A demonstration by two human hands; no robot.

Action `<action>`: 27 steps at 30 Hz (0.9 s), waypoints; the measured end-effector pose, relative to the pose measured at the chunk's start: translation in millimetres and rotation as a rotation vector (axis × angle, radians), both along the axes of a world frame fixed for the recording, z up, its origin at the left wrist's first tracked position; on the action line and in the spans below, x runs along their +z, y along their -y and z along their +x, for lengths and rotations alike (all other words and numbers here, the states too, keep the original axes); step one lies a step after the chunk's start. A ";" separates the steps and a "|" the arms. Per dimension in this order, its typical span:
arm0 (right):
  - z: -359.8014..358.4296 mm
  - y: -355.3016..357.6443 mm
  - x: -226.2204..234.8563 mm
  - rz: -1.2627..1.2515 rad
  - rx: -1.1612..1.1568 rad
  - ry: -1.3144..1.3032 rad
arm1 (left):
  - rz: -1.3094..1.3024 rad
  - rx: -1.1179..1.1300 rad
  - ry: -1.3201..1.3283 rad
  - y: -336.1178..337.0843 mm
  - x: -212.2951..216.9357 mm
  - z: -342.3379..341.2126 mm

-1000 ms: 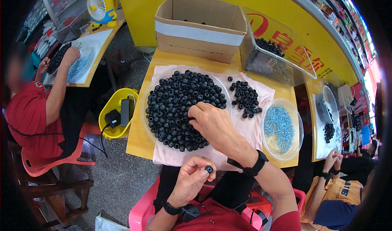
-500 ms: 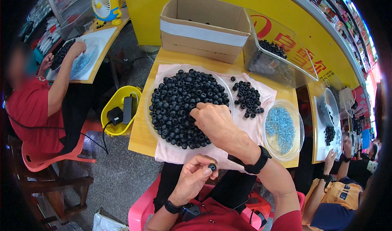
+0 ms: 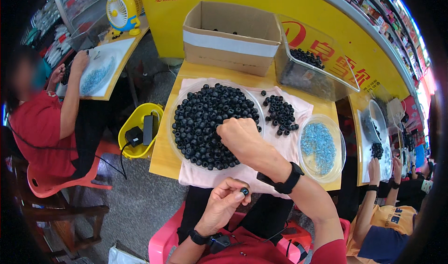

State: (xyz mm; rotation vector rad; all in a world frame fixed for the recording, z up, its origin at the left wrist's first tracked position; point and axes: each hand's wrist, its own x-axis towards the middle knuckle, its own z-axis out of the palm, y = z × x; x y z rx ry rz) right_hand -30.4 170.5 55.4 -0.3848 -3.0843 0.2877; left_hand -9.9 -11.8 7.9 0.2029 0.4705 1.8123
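Observation:
My left hand [image 3: 219, 209] is at the near table edge, above my lap. Its thumb and fingers pinch a small round black bead [image 3: 244, 191] that has a bluish spot in its opening. My right hand [image 3: 243, 137] reaches over a wide clear round tray [image 3: 172, 148] heaped with black beads [image 3: 200, 119]. Its fingers are bent together against the heap, and the fingertips are hidden, so I cannot make out what they hold. A smaller pile of loose black beads [image 3: 281, 114] lies on the pink cloth [image 3: 305, 106] right of the tray.
Tiny light-blue pieces [image 3: 317, 145] fill part of a clear round dish [image 3: 343, 157] at the right. Behind stand a cardboard box [image 3: 231, 42] and a clear bin [image 3: 322, 84] with black beads. A yellow basket [image 3: 128, 145] sits left. Other people work at side tables.
The view has shifted slightly. My right hand has curled a little more at the heap, while my left hand keeps its pinch on the bead. The people at both sides moved their hands.

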 end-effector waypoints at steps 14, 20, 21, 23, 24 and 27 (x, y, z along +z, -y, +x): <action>-0.9 3.0 -9.0 0.026 0.110 -0.093 | -0.138 -0.003 -0.057 1.5 0.2 3.9; 2.5 -2.2 -7.5 -0.086 0.059 -0.102 | -0.069 -0.013 -0.016 2.3 -7.9 0.9; 3.6 -2.4 -8.7 -0.089 0.061 -0.101 | -0.068 -0.008 -0.013 2.3 -7.9 0.7; 6.4 -4.4 -10.5 -0.161 0.025 -0.227 | -0.065 -0.005 -0.012 1.4 -7.8 0.7; 8.4 -5.1 -8.3 -0.162 0.025 -0.227 | -0.070 -0.006 -0.006 1.3 -7.5 1.2; 15.9 -4.6 4.5 -0.264 -0.012 -0.264 | -0.075 -0.010 -0.001 0.5 -8.1 3.5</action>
